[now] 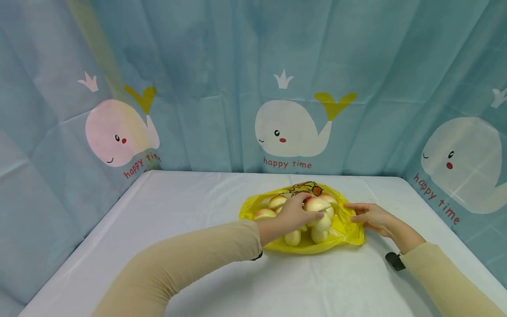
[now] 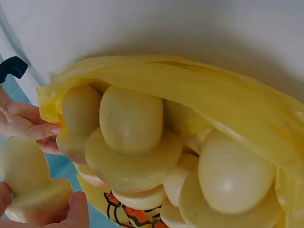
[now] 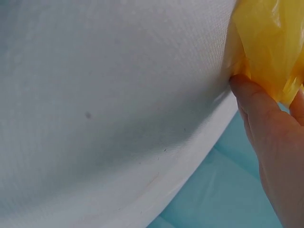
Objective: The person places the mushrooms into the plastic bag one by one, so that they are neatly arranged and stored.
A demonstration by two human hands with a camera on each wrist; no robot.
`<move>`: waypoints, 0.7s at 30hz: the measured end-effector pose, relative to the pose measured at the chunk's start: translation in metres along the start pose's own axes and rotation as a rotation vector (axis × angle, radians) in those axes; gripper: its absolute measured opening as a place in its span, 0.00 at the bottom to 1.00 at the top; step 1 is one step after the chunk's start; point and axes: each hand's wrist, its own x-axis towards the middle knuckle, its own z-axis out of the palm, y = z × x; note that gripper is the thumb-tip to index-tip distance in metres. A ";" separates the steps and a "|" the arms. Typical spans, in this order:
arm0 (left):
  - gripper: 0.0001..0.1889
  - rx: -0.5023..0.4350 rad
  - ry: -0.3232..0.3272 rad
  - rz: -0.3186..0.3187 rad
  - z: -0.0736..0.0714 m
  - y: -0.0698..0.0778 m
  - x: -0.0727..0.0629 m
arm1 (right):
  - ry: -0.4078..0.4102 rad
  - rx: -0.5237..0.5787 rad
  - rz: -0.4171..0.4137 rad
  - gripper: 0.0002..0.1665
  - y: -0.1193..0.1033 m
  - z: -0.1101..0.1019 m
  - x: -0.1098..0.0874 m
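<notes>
My left hand reaches over a yellow plastic bag and grips a pale mushroom with a reddish-tinged cap between thumb and fingers. Several similar smooth mushrooms lie in the open bag, some with stems toward the near side. At the bag's right end, my right hand pinches the plastic edge; in the right wrist view its fingers are on both sides of the crumpled film. Part of the left hand falls outside the left wrist view.
A white cloth covers the table, which ends at a light blue curtain printed with whales. The curtain also hangs along the left and right sides. A black wrist device sits at the right cuff.
</notes>
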 end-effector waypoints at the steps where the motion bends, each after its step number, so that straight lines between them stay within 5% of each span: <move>1: 0.30 -0.004 0.003 -0.004 0.002 0.001 0.001 | -0.001 0.000 -0.002 0.36 0.000 0.000 0.000; 8: 0.32 0.041 0.037 -0.031 0.018 0.006 0.012 | -0.012 0.001 -0.010 0.36 0.000 0.000 -0.001; 15: 0.29 -0.066 0.031 -0.099 0.033 0.015 0.022 | -0.027 -0.004 -0.025 0.37 0.001 -0.001 0.000; 21: 0.29 -0.033 0.027 -0.096 0.042 0.015 0.029 | -0.024 0.007 -0.021 0.39 0.002 -0.002 0.000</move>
